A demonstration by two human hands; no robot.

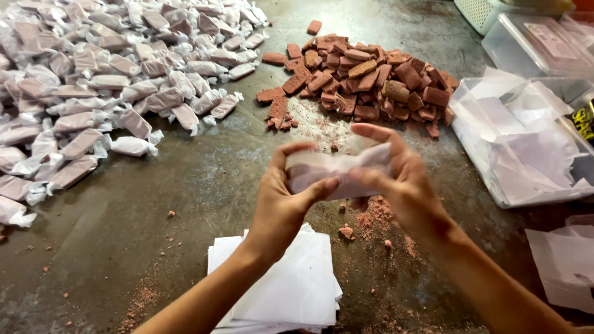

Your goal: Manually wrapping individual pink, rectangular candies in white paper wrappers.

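Here, the left hand (281,207) and right hand (396,179) both pinch a half-wrapped reddish-brown block in thin white paper (331,173), held above the stack of white paper squares (291,291), near the heap of bare brown blocks (365,77).

1. Wrapped piece (334,172): oblong reddish-brown block showing through thin translucent white paper, lying roughly level, long axis left to right.
2. Held above the stack of white paper squares (291,287), off the tabletop, a little up and to the right of that stack.
3. Pinched at its left end by the left hand (281,201), thumb under, fingers curled over the top.
4. Gripped at its right end by the right hand (396,176), paper there bunched and creased between fingertips.
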